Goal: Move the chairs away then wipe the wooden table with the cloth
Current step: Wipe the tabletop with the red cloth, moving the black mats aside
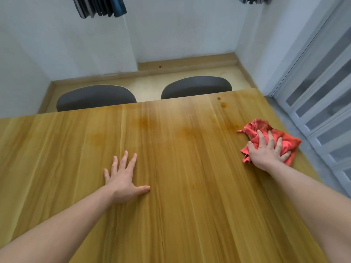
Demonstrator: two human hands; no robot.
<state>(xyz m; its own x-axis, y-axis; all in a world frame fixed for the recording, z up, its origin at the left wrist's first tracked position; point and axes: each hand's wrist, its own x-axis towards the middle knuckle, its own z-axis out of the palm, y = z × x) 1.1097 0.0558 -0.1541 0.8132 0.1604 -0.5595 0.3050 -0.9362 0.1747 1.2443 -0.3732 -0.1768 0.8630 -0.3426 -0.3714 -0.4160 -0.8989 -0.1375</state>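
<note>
The wooden table (pixel 180 186) fills the lower view, with faint orange stains near its far middle and far right. My right hand (pixel 267 150) presses flat on a crumpled red cloth (pixel 284 137) near the table's right edge. My left hand (pixel 123 179) lies flat on the bare wood, fingers spread, holding nothing. Two dark grey chairs stand tucked against the far side: the left chair (pixel 96 96) and the right chair (pixel 196 86), only their backrests showing.
White walls with a wooden skirting close off the space behind the chairs. A white-framed glass door (pixel 326 92) runs along the right. Dark pendant lamps (pixel 99 6) hang above the far side.
</note>
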